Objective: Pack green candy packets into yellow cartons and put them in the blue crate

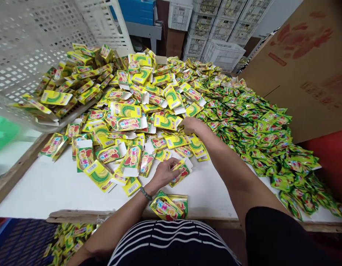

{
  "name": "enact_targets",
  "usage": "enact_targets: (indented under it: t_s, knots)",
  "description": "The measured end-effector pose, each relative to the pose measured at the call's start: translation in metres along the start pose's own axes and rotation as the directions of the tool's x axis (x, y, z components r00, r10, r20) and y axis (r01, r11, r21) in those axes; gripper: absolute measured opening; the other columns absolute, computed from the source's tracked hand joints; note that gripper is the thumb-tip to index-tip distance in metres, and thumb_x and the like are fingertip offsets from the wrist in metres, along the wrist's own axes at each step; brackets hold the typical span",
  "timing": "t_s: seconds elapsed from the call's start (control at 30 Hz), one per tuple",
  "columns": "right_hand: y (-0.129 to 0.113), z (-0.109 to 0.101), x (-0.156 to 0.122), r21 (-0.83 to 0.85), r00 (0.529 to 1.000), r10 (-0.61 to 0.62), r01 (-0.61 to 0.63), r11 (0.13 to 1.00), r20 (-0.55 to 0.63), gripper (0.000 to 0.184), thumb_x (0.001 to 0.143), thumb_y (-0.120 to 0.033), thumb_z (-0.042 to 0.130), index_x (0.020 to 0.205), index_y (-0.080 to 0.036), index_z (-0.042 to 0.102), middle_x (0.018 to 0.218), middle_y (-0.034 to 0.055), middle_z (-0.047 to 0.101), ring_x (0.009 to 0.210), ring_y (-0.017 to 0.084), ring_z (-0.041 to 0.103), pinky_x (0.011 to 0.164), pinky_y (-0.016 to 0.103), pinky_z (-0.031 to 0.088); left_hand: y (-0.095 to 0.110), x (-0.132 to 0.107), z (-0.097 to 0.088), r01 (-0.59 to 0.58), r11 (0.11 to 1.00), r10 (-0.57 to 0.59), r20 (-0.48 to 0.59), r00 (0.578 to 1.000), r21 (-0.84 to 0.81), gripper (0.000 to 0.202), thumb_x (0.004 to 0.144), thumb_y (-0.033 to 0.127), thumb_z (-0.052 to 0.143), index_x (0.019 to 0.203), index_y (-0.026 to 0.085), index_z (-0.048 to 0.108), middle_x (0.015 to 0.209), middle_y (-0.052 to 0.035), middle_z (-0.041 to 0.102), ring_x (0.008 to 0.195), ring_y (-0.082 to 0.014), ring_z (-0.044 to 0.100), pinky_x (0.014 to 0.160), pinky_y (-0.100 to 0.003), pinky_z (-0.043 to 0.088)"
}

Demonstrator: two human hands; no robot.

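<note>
My left hand (164, 173) grips a small yellow-and-green carton (181, 176), its white end flap standing open toward the upper right. Just above it, my right hand (191, 126) is closed at the edge of the carton pile; its fingertips are partly hidden, and I cannot make out what they hold. Touching or close to those fingers is the end of another yellow carton (166, 122). Many similar cartons (132, 157), several with open flaps, are heaped in front of both hands. Near my body, flat printed packs (167, 207) lie overlapped at the table edge.
Green sachets (251, 118) form a large heap on the right, beside a tall cardboard box (301, 74). A tipped white basket (62, 26) spills cartons at the left. Below the white table (77, 192) is a blue crate (18, 244). Stacked white crates (200, 44) stand behind.
</note>
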State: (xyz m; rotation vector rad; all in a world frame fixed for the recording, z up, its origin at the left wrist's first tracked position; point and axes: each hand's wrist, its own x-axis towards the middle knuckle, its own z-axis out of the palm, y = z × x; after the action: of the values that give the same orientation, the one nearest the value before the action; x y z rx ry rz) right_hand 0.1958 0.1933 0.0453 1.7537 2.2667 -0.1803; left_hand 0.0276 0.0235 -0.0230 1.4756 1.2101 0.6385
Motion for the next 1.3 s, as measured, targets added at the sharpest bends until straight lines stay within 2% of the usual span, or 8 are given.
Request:
enact_targets:
  t_s: [0.2,0.47,0.7,0.83,0.97,1.13,1.23,1.3]
  knots:
    - [0.005,0.031,0.003,0.070,0.998,-0.026,0.030,0.997,-0.051,0.053,0.079,-0.011,0.056,0.130,-0.022,0.062,0.121,0.0139,0.068,0.112,0.028,0.062,0.089,0.033,0.047,0.003,0.000,0.002,0.088,0.913,-0.072,0.055,0.996,-0.399,0.038,0.065,0.042,0.077,0.088,0.018,0.061,0.076,-0.0004,0.068,0.067,-0.0144,0.060,0.061,-0.025,0.044]
    - [0.022,0.049,-0.018,0.204,0.999,0.031,-0.024,0.979,-0.034,0.066,0.071,-0.023,0.067,0.136,-0.025,0.055,0.121,0.0103,0.069,0.106,0.027,0.064,0.086,0.032,0.047,0.012,0.000,-0.002,0.111,0.843,-0.122,0.013,0.992,-0.527,0.039,0.061,0.035,0.082,0.086,0.016,0.060,0.082,-0.0012,0.069,0.073,-0.0140,0.064,0.070,-0.025,0.048]
    - [0.016,0.045,-0.035,0.321,0.958,0.178,-0.100,0.942,-0.224,0.032,0.083,-0.032,0.054,0.106,-0.017,0.071,0.099,0.0128,0.074,0.093,0.026,0.067,0.079,0.032,0.046,0.008,0.002,-0.005,0.126,0.768,-0.149,0.016,0.989,-0.628,0.046,0.055,0.034,0.085,0.087,0.016,0.059,0.074,0.0014,0.069,0.067,-0.0129,0.065,0.070,-0.026,0.049]
    - [0.026,0.055,-0.080,0.805,0.859,0.389,0.043,0.591,-0.331,0.032,0.083,-0.039,0.052,0.095,-0.017,0.072,0.084,0.0054,0.073,0.076,0.020,0.066,0.067,0.030,0.048,0.007,0.005,-0.010,0.127,0.756,-0.160,0.007,0.987,-0.642,0.045,0.055,0.034,0.085,0.088,0.016,0.060,0.073,0.0017,0.070,0.065,-0.0127,0.065,0.067,-0.026,0.049]
    - [0.027,0.096,-0.144,0.985,0.887,0.443,0.065,0.158,-0.130,0.033,0.072,-0.049,0.067,0.084,-0.018,0.072,0.069,0.0018,0.071,0.060,0.016,0.060,0.056,0.027,0.046,0.009,0.006,-0.012,0.136,0.741,-0.175,0.006,0.984,-0.657,0.044,0.055,0.032,0.086,0.087,0.016,0.063,0.075,0.0008,0.070,0.066,-0.0130,0.065,0.066,-0.026,0.049]
    - [0.020,0.141,-0.190,0.985,0.772,0.635,-0.120,0.127,0.012,0.041,0.067,-0.059,0.072,0.072,-0.018,0.071,0.055,0.0009,0.065,0.052,0.014,0.056,0.050,0.027,0.045,0.006,0.007,-0.002,0.165,0.792,-0.170,0.047,0.984,-0.587,0.047,0.051,0.035,0.088,0.088,0.014,0.067,0.079,-0.0015,0.073,0.071,-0.0145,0.066,0.070,-0.027,0.050]
    - [0.015,0.142,-0.194,0.999,0.646,0.763,-0.006,0.041,-0.028,0.040,0.067,-0.058,0.072,0.078,-0.019,0.070,0.061,0.0002,0.067,0.055,0.015,0.060,0.053,0.029,0.051,0.006,0.005,0.005,0.188,0.823,-0.170,0.084,0.982,-0.537,0.050,0.052,0.038,0.088,0.090,0.013,0.069,0.081,-0.0036,0.074,0.071,-0.0149,0.066,0.071,-0.028,0.051]
    - [0.007,0.136,-0.192,0.992,0.654,0.756,0.113,-0.063,-0.026,0.040,0.064,-0.054,0.076,0.085,-0.020,0.069,0.070,0.0002,0.070,0.057,0.015,0.062,0.057,0.031,0.054,0.007,0.004,0.006,0.201,0.830,-0.169,0.108,0.980,-0.520,0.050,0.052,0.039,0.089,0.090,0.013,0.070,0.080,-0.0041,0.074,0.071,-0.0146,0.066,0.071,-0.028,0.051]
